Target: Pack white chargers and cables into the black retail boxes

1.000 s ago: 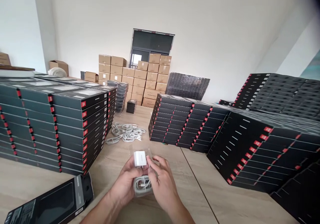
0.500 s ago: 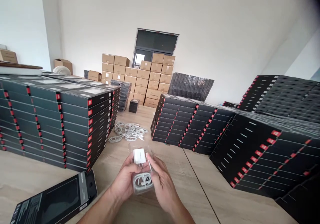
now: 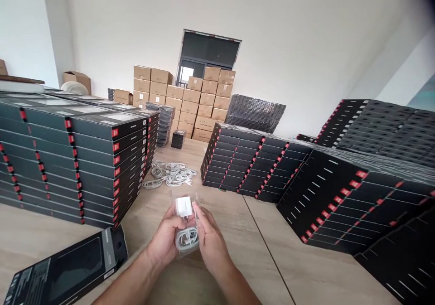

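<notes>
Between my two hands is a clear plastic bag (image 3: 181, 250), held above the wooden table. Inside it lie a white charger plug (image 3: 184, 206) with its prongs toward me and, below that, a coiled white cable (image 3: 188, 238). My left hand (image 3: 166, 234) grips the bag's left side, thumb across the front near the prongs. On the right side, my right hand (image 3: 209, 234) closes on the bag with its fingers along the edge. Beyond my hands a heap of loose white cables (image 3: 173, 173) rests on the table. At lower left lies a black box (image 3: 74, 268) with its end flap open.
Tall stacks of black boxes with red tabs stand at left (image 3: 91, 160) and right (image 3: 251, 160) on the wooden table (image 3: 238, 232). A small black stack (image 3: 178, 139) sits farther back. Cardboard cartons (image 3: 190, 105) are piled by the far wall.
The view has shifted a little, so the surroundings sit slightly left and higher. Both hands still hold the bag, and the right thumb has moved up along its side.
</notes>
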Demonstrator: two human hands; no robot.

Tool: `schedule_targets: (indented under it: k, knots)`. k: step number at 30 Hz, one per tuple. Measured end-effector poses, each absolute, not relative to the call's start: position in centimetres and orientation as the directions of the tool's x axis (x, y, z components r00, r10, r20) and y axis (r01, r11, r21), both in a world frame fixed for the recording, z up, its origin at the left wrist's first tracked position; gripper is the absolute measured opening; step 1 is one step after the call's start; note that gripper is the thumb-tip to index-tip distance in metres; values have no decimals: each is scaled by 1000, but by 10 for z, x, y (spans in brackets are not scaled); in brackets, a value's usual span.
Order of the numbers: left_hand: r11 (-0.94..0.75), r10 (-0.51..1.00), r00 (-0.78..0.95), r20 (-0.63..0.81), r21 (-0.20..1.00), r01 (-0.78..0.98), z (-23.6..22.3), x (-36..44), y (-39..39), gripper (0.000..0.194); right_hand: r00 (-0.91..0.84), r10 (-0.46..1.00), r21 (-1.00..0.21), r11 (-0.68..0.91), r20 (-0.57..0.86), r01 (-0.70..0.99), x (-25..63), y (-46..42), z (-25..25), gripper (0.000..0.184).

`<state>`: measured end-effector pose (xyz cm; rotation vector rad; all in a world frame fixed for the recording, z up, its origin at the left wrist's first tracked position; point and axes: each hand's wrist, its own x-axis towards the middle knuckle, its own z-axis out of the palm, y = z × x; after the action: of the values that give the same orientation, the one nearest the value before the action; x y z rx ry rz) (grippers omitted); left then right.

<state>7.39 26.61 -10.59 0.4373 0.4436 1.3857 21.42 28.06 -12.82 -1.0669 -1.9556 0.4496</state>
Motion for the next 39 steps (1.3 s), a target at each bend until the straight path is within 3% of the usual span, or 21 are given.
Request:
schedule_targets:
  k: [4, 7, 10, 13, 19, 22, 27, 33, 36, 39]
  knots:
    - [179, 980, 198, -29, 575, -798, -103, 64, 268, 69, -230, 865, -812, 500, 446, 301, 211, 277, -124, 42]
    - [227, 960, 278, 2, 575, -786, -100, 61, 268, 66, -157, 926, -934, 355, 344, 48, 220, 279, -117, 44]
    - [267, 941, 337, 1, 607, -749, -101, 62, 266, 63, -130, 964, -958, 205, 233, -201, 233, 286, -113, 56]
    - [299, 926, 376, -26, 657, -692, -105, 66, 264, 65, -139, 975, -942, 121, 172, -312, 240, 290, -112, 62]
    - [273, 916, 399, -26, 770, -576, -104, 78, 260, 65, -240, 968, -945, -10, 72, -326, 240, 290, -117, 59]
    - [230, 950, 304, -66, 807, -544, -103, 81, 259, 54, -208, 975, -924, -12, 73, -382, 242, 293, -122, 54]
    - [239, 952, 286, -112, 855, -459, -105, 81, 258, 40, -234, 970, -903, -43, 64, -428, 243, 295, -128, 57]
    - [57, 998, 48, -43, 944, -324, -107, 78, 267, 65, -251, 963, -919, -5, 102, -395, 249, 290, -126, 66]
    - [8, 999, -33, -12, 993, -118, -101, 76, 269, 86, -298, 946, -919, 4, 132, -394, 248, 287, -124, 70]
    - [-35, 999, -27, 38, 993, 113, -97, 73, 267, 95, -324, 933, -923, 22, 157, -383, 241, 286, -126, 74]
